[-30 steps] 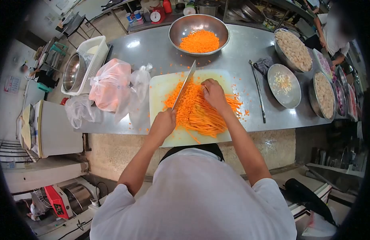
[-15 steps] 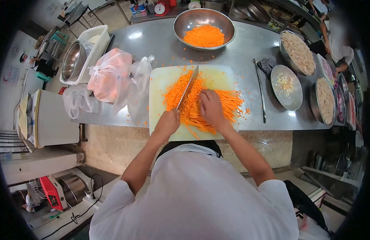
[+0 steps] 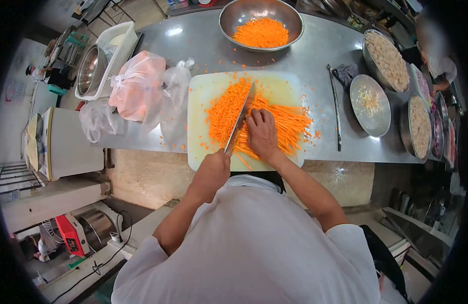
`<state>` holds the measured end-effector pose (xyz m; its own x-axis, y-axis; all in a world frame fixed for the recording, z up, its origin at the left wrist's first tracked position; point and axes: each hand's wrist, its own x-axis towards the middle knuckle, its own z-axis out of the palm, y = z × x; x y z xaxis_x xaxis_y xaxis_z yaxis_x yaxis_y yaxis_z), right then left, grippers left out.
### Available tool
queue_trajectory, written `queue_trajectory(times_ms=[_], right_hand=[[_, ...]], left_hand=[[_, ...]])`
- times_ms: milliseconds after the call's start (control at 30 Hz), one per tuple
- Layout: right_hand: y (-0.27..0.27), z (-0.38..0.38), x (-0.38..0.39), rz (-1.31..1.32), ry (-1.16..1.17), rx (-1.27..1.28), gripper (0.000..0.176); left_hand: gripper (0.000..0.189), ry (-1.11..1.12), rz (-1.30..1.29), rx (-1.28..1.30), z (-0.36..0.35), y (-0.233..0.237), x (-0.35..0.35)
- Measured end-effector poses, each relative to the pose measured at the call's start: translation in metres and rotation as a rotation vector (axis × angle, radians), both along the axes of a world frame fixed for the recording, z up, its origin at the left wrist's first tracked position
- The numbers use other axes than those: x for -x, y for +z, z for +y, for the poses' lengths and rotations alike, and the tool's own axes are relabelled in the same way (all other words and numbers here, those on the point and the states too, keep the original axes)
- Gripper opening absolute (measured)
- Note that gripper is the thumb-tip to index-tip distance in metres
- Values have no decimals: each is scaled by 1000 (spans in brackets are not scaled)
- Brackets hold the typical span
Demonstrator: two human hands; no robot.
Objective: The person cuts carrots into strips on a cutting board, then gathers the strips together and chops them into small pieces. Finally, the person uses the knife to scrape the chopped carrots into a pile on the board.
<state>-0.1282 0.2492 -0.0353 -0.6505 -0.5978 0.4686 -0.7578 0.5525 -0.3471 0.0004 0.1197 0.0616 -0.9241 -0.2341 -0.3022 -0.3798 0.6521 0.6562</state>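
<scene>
My left hand is wrapped round the handle of a kitchen knife, whose blade slants up and away across the cutting board. Chopped orange carrot lies heaped on the blade's left side. To the right, long thin carrot strips are bunched side by side. My right hand presses down on these strips with bent fingers, close beside the blade. Behind the board, a steel bowl holds more finely chopped carrot.
On the steel table, plastic bags and a white basket stand at left. At right lie a dark rod, a bowl with pale chopped bits and bowls of pale food. Another person is at far right.
The view has shifted slightly. My right hand has its fingers turned more forward on the strips. The knife remains in my left hand, its blade between chopped carrot and strips.
</scene>
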Motion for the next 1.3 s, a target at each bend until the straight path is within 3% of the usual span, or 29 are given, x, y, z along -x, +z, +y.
queue_trajectory(times_ms=[100, 267, 367, 400, 467, 500, 600, 667, 733, 867, 900, 933, 967, 1000, 1033, 1100, 1200, 1300], right_hand=[[1, 0, 0, -23, 6, 20, 21], [1, -2, 3, -32, 12, 16, 21], [-2, 1, 3, -42, 7, 15, 21], [-3, 1, 3, -48, 19, 10, 21], [0, 2, 2, -51, 23, 5, 22], [1, 3, 2, -54, 30, 1, 22], [-2, 2, 2, -72, 16, -8, 23], [-3, 2, 5, -66, 10, 14, 23], [-3, 2, 1, -68, 24, 28, 23], [-1, 3, 4, -44, 36, 72, 25], [-3, 4, 3, -46, 27, 67, 27], [-3, 4, 3, -49, 21, 72, 27], [-3, 3, 5, -50, 23, 90, 27], [-3, 3, 3, -59, 33, 102, 27], [-3, 3, 2, -63, 38, 99, 27], [-1, 6, 3, -67, 40, 117, 26], [6, 9, 6, -110, 60, 110, 19], [16, 12, 7, -165, 97, 100, 20]], left_hand=[[36, 33, 32, 31, 13, -53, 21], [33, 70, -163, -117, 5, -9, 28], [40, -66, 323, 94, 10, -50, 8], [40, -61, 318, 95, 13, -52, 19], [37, 77, -41, -36, 14, -54, 48], [39, 122, -157, -111, 19, -13, 54], [39, 123, -183, -183, 16, 21, 30], [38, 175, -185, -165, 20, -25, 25], [38, 56, 199, 183, 20, -84, 33], [36, 162, -133, -150, 17, -2, 56], [36, 192, -163, -115, 19, 12, 49], [36, 186, -166, -109, 17, -8, 43], [36, 102, 0, 69, 10, -47, 39], [36, 24, 158, 240, 14, -44, 39], [36, 29, 154, 238, 12, -41, 42], [35, 171, -61, -18, 8, -29, 57], [34, 139, 11, 114, 2, -23, 43], [35, 122, 33, 176, -8, -65, 42]])
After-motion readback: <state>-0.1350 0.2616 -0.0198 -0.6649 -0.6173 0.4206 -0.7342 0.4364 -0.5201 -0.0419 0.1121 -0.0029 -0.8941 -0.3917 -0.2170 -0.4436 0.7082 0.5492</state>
